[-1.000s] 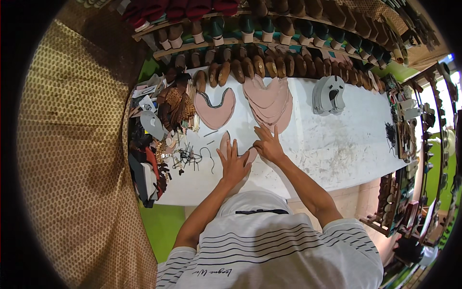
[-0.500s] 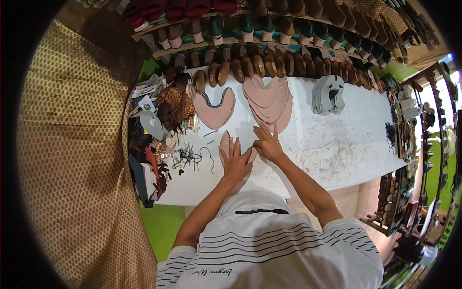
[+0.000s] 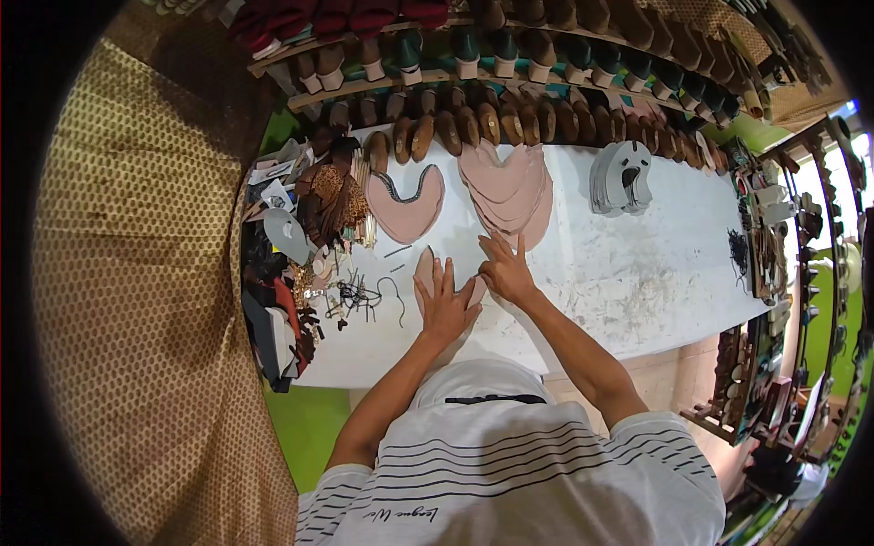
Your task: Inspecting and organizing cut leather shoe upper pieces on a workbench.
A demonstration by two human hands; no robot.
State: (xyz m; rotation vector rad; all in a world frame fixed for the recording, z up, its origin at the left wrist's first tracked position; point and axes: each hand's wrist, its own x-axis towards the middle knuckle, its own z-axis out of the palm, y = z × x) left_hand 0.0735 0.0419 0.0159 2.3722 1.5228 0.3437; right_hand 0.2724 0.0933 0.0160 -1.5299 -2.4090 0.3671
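A pale pink U-shaped shoe-upper piece (image 3: 424, 269) lies on the white tabletop in front of me, mostly covered by my hands. My left hand (image 3: 446, 314) rests flat over it with fingers spread. At the piece's right arm, my right hand (image 3: 510, 276) touches the edge with its thumb side, while other fingers stretch forward over the table. Just beyond is a stack of pink upper pieces (image 3: 510, 205). To its left lies another pink piece (image 3: 407, 218) with a dark strip along its inner curve.
Grey cut pieces (image 3: 608, 182) are stacked at the back right. Black thread scraps (image 3: 360, 296) and a material pile (image 3: 332, 196) lie left. Brown shoe lasts (image 3: 446, 135) line the table's back, below shelves of shoes (image 3: 505, 55). A patterned curtain (image 3: 155, 300) hangs at left.
The hands stay in nearly the same place on the pink piece. My left thumb and the fingers of my right hand have shifted only very slightly.
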